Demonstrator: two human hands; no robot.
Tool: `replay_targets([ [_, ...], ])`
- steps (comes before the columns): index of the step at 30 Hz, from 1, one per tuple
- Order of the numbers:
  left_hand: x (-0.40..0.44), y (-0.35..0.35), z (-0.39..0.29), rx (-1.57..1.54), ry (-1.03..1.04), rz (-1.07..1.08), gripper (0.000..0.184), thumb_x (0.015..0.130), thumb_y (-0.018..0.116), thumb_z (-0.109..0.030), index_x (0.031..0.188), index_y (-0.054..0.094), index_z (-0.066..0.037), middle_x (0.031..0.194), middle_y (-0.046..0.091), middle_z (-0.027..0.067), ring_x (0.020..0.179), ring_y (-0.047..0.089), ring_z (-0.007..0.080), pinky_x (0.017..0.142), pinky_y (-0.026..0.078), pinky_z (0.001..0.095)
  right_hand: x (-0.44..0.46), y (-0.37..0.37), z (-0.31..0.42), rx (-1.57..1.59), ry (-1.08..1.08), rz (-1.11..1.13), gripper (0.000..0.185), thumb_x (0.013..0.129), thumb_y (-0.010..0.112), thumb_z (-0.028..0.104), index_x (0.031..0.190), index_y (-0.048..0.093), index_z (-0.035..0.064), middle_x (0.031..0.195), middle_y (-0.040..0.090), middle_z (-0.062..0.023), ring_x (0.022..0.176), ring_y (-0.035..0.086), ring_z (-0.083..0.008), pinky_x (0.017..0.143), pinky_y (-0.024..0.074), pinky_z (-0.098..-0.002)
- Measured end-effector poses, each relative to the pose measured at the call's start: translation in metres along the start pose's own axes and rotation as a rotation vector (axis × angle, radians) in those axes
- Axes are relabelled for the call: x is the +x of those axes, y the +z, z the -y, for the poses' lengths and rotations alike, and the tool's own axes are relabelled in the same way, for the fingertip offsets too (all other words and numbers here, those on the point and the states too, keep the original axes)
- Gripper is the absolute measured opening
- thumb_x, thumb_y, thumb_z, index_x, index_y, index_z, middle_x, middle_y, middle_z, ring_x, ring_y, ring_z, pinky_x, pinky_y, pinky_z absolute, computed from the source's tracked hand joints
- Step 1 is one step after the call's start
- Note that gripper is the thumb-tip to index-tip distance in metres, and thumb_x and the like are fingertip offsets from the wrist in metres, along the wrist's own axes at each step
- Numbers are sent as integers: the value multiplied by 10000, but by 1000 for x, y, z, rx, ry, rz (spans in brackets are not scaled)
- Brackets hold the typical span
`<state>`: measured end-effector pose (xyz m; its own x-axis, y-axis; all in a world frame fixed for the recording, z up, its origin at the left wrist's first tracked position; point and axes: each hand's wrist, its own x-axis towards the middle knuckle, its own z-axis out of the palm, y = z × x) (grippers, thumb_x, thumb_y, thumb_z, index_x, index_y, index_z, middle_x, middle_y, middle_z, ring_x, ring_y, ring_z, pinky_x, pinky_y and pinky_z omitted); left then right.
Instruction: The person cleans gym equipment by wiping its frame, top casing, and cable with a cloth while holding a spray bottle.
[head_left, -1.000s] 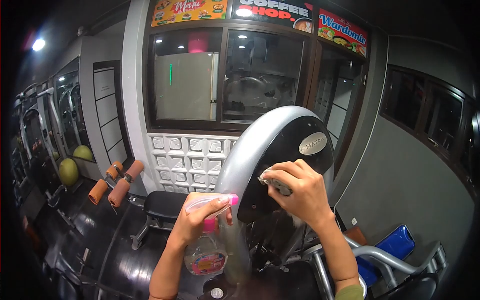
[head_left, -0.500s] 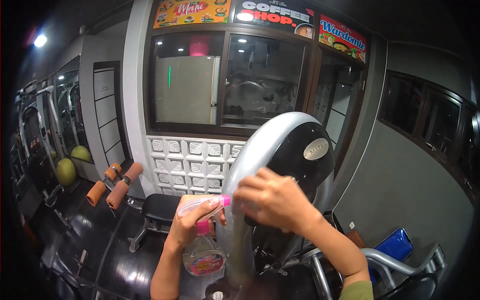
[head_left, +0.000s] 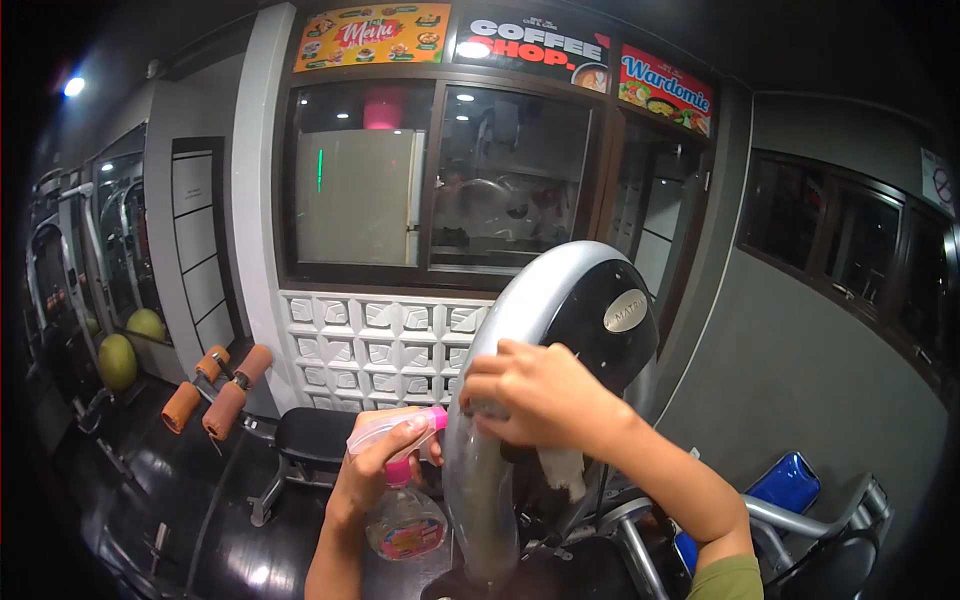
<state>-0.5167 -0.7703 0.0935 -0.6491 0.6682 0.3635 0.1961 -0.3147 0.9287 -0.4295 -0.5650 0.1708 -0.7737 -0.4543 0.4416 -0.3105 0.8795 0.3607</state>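
My left hand (head_left: 372,462) is wrapped round the neck of a clear spray bottle (head_left: 408,520) with a pink nozzle and collar; the bottle hangs upright, left of the machine. Fingers curled, my right hand (head_left: 545,400) lies against the silver curved frame (head_left: 520,305) of a gym machine. A pale cloth (head_left: 563,472) dangles below that palm, with the rest of it hidden by the hand. On the machine's black side panel (head_left: 598,320) sits an oval metal badge.
Left of the machine stands a black padded bench (head_left: 308,432) with orange foam rollers (head_left: 226,405). A blue object (head_left: 785,485) and silver tubing lie at the right. Behind are a white patterned block wall (head_left: 350,350) and windows under food signs.
My view has shifted slightly. My right hand still touches the frame, now turned so that the pale cloth shows below it. My left hand keeps its hold on the bottle.
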Motion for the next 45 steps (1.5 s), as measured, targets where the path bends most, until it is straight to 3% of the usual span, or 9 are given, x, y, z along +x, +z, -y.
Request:
replay_targets([
  [5,-1,-7,2,1,-7,43,455,905,574,-403,885,695,35,753,697,114,607,651,155,516,491,243,3,-2,-24,-65,209,-180,158,816,754,257,953,737,180,984,693,35,892,642,-197,677,583,-352],
  [11,5,-17,9,-3,-12,119,450,926,574,-394,931,705,37,779,697,98,671,659,155,538,498,261,-9,-4,-2,59,98,-51,160,800,766,220,953,748,181,998,698,46,888,644,-185,700,584,-339],
  [14,9,-18,8,-5,-23,130,453,923,568,-394,920,706,37,777,697,97,642,650,155,529,495,264,-14,-4,-19,-35,201,-283,157,796,751,181,952,755,172,973,701,31,857,648,-198,727,573,-340],
  [20,20,-12,6,31,-36,172,465,921,561,-407,883,715,30,773,700,95,550,612,152,517,482,271,-22,-1,-11,105,101,-233,189,798,756,184,986,732,183,974,658,10,869,646,-208,697,580,-342],
  [27,27,8,-4,72,-47,201,449,956,551,-382,844,720,18,744,695,96,571,627,150,522,491,270,-31,2,-33,49,345,-420,190,777,770,133,965,770,159,961,695,-22,831,664,-226,758,569,-355],
  [30,27,17,-8,89,-70,180,448,964,554,-377,833,720,18,727,692,99,573,633,154,523,497,271,-36,-1,-26,161,150,-263,182,786,777,185,962,736,160,977,665,4,837,646,-217,709,575,-359],
  [36,30,36,-11,107,-70,143,448,967,555,-372,828,719,20,717,695,107,555,634,164,523,505,277,-45,2,-53,121,313,-440,223,773,796,158,993,764,172,961,689,-17,858,675,-218,767,574,-343],
  [41,30,49,-11,119,-63,92,457,964,555,-373,809,706,30,700,688,110,535,627,168,524,508,277,-51,7,-50,226,85,-376,183,780,785,164,956,746,192,971,654,15,841,655,-209,710,583,-349],
  [45,32,56,-3,117,-42,42,457,959,559,-378,831,710,34,712,682,108,547,631,173,515,505,274,-61,5,-69,254,222,-395,156,793,778,205,946,758,186,958,655,-6,862,662,-221,745,574,-369],
])
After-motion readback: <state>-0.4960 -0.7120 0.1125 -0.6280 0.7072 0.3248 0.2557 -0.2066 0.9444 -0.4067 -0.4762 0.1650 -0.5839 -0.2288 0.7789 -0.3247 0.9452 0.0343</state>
